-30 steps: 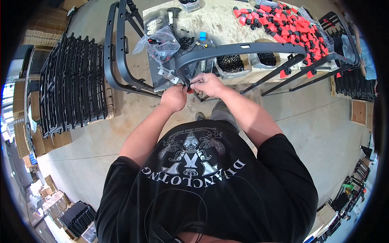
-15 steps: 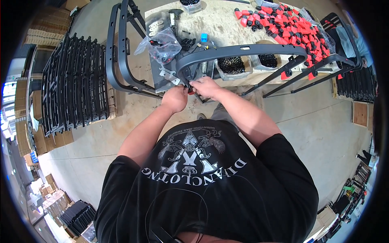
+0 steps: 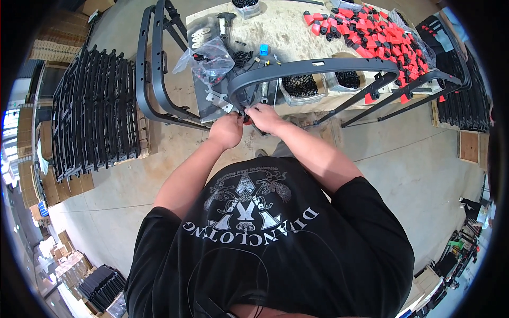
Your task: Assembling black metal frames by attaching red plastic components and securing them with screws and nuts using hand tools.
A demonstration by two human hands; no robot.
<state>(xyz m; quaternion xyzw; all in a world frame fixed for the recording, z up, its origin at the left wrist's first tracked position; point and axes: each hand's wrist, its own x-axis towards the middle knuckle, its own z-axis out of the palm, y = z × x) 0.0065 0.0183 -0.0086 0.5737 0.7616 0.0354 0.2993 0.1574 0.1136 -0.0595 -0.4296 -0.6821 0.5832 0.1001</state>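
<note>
A curved black metal frame [image 3: 318, 65] rests at the table's near edge, its left end bending down toward my hands. My left hand [image 3: 227, 130] is closed beside that end. My right hand [image 3: 264, 117] pinches with thumb and fingers just to its right, almost touching the left. Between them shows a bit of a small red part [image 3: 247, 121]; the fingers hide most of it and whatever else they grip. Close ahead of the left hand lie a flat metal plate [image 3: 218, 100] and an open-ended wrench [image 3: 222, 95].
On the wooden table [image 3: 281, 26] are a clear plastic bag [image 3: 212, 66], a hammer [image 3: 225, 26], a blue block [image 3: 264, 50], a bin of black parts [image 3: 302, 87] and a heap of red-and-black caps [image 3: 379, 37]. More frames [image 3: 151, 69] stand left, near stacked black racks [image 3: 95, 111].
My right hand has shifted slightly left and down, closer to my left hand. The view has moved a little; both hands stay at the frame's end.
</note>
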